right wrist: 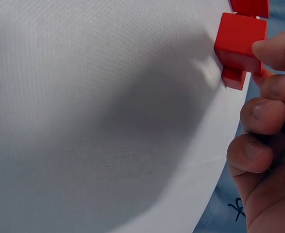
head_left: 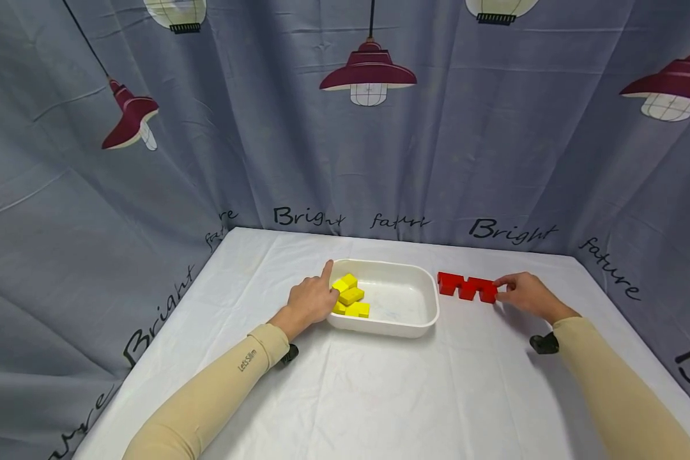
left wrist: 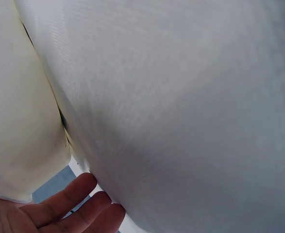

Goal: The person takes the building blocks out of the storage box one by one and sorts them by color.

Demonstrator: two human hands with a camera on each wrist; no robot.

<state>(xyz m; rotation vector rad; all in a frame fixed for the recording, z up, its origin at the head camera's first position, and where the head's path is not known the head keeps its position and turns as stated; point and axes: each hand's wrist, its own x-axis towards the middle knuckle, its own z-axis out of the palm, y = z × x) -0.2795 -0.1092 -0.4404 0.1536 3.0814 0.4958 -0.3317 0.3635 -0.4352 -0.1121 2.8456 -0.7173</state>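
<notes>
A white rectangular tub [head_left: 402, 328] stands on the table, with several yellow blocks [head_left: 352, 296] in its left end. My left hand [head_left: 310, 298] rests at that end, index finger straight along the rim and thumb by the blocks. Below the tub wall [left wrist: 21, 107] in the left wrist view, three loosely bent fingers [left wrist: 67, 196] show. Right of the tub lies a row of notched red blocks [head_left: 467, 287]. My right hand [head_left: 529, 295] pinches the right end of that row between thumb and forefinger. The right wrist view shows this red block [right wrist: 240, 41] close up, its other fingers curled beside it.
A white cloth covers the table [head_left: 379, 396]. Behind and beside it hangs a grey-blue curtain [head_left: 276, 140] printed with lamps and lettering. Dark wrist-camera mounts sit under both sleeves.
</notes>
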